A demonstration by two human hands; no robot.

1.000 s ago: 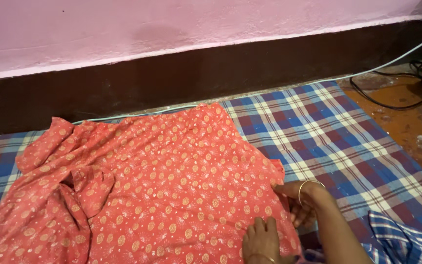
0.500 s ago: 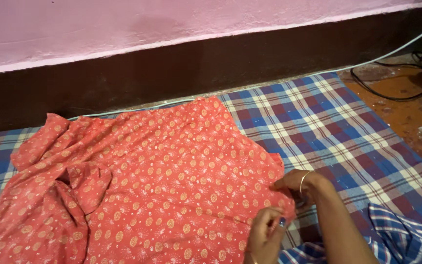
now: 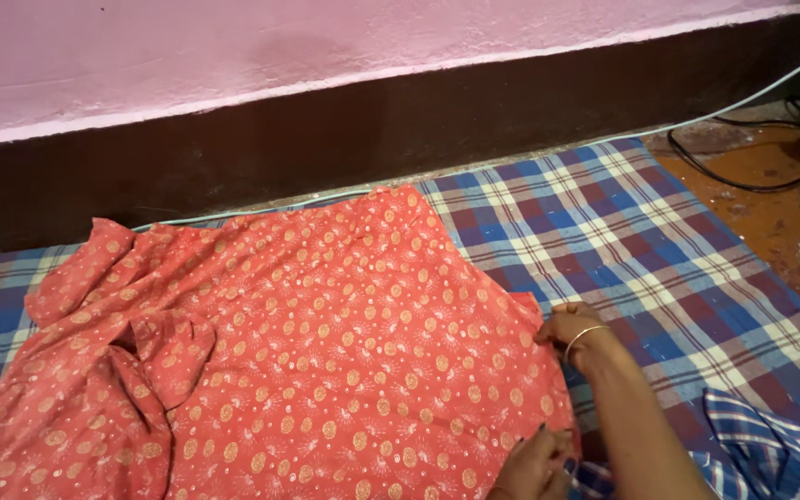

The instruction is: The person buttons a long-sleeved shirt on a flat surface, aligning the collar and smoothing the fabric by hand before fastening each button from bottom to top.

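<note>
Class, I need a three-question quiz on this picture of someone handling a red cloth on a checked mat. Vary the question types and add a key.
1. True or false: the red patterned cloth lies on a checked mat.
2. Where does the right hand touch the cloth? A) at its right edge B) at its far left corner C) nowhere
3. Fill in: the left hand rests at the cloth's ____ edge, the one closest to the person.

Key
1. True.
2. A. The hand with the thin bangle sits at the cloth's right edge.
3. Near, close to the right corner.
</note>
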